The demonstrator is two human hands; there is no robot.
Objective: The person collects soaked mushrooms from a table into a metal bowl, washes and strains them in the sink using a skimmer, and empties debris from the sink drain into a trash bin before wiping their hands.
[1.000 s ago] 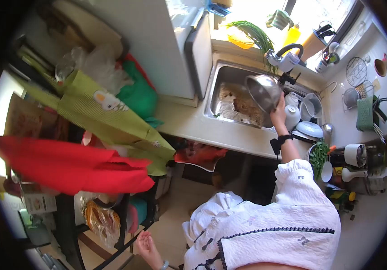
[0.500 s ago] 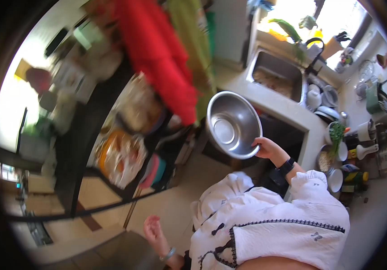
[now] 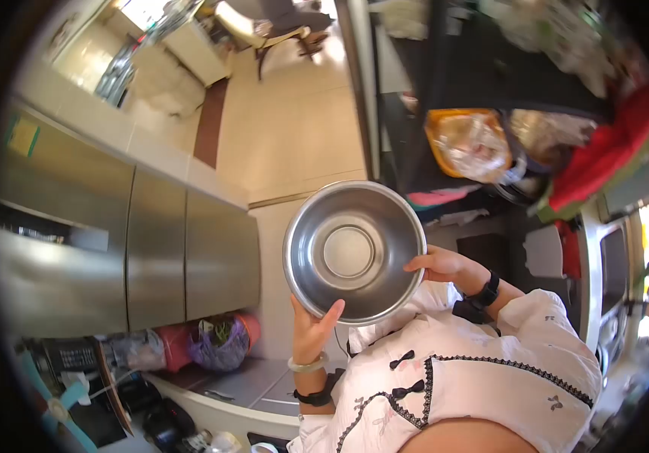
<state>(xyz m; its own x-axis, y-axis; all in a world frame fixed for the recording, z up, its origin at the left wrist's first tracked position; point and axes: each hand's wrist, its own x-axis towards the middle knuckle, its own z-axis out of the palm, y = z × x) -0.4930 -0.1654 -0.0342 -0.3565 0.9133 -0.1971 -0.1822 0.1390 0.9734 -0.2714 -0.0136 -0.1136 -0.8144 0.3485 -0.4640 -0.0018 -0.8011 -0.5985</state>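
Observation:
A metal bowl with nothing visible inside is held in front of my body, its open side facing up to the camera. My left hand grips the lower left rim, with the thumb over the edge. On the right, my right hand is closed on the rim, its thumb inside the bowl and the other fingers mostly hidden beneath. Both wrists carry dark bands, and a pale bangle circles the left one.
A steel-fronted refrigerator stands at the left. Bags lie on the floor below it. A dark shelf with a plastic-covered orange basket is at upper right. Tiled floor runs through the doorway.
The view has swung from the sink to the refrigerator and doorway. The bowl has moved from the sink to in front of my body, and my left hand has taken hold of its rim too.

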